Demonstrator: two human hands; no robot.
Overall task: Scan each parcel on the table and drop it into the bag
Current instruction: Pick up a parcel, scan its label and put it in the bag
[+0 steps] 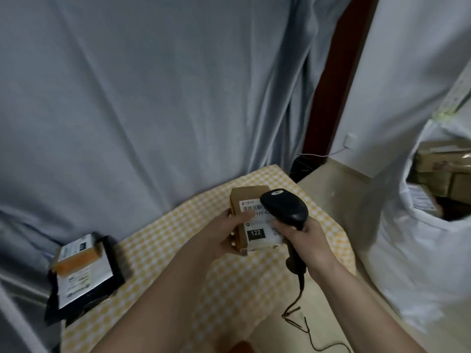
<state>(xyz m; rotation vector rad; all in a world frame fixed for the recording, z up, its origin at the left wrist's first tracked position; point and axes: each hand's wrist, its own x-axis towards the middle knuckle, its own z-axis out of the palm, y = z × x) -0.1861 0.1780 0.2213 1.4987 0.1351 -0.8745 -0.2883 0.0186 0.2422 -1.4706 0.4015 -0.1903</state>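
My left hand [230,234] grips the parcel [251,220] above the desk [229,289]; my right hand [309,240] grips the scanner [284,207], its head over the label. Thumb crosses the barcode, so a misread seems likely. Bag [420,245] sits right of the desk.

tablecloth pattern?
Yellow-and-white check, on the tablecloth under the held parcel; the head view shows it.

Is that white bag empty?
No. The white bag stands open, and cardboard parcels show inside its mouth.
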